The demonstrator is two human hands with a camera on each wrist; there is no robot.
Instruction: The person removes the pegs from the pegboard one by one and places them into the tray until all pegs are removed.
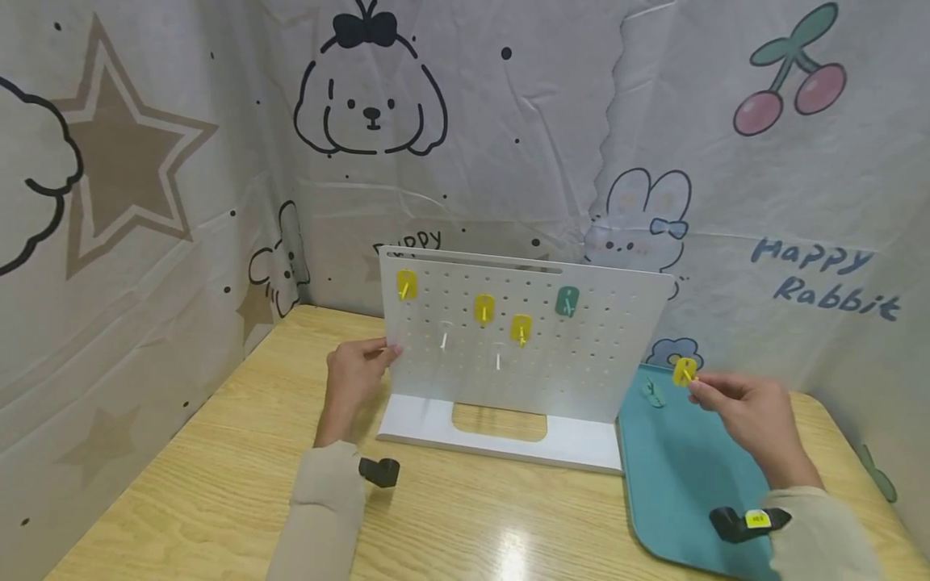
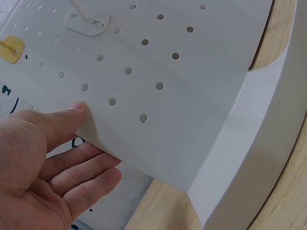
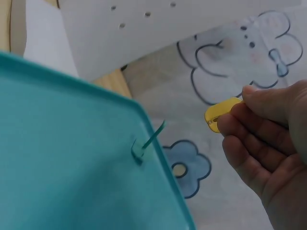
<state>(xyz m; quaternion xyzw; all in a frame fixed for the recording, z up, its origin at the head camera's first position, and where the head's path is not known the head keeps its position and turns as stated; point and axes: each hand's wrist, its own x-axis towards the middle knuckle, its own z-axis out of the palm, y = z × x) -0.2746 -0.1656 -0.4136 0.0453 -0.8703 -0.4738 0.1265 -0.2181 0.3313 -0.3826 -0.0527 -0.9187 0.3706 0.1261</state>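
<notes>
A white pegboard [image 1: 538, 371] stands upright on its base. My left hand [image 1: 356, 371] grips its left edge, thumb [image 2: 76, 112] on the front face and the other fingers behind. Between thumb and fingertips, my right hand [image 1: 751, 407] pinches a yellow pegboard hook [image 1: 684, 372], held above the far part of the teal tray [image 1: 697, 508]. In the right wrist view the yellow hook's plate [image 3: 221, 111] pokes out past the fingers, which cover its rest. One green hook [image 1: 653, 393] lies in the tray near its far left corner.
The board carries three yellow hooks [image 1: 406, 285], one green hook [image 1: 567, 301] and two white hooks [image 1: 444, 340]. Its base [image 1: 501, 445] borders the tray's left side on the wooden table [image 1: 240, 476]. A printed cloth [image 1: 508, 161] hangs close behind and at both sides.
</notes>
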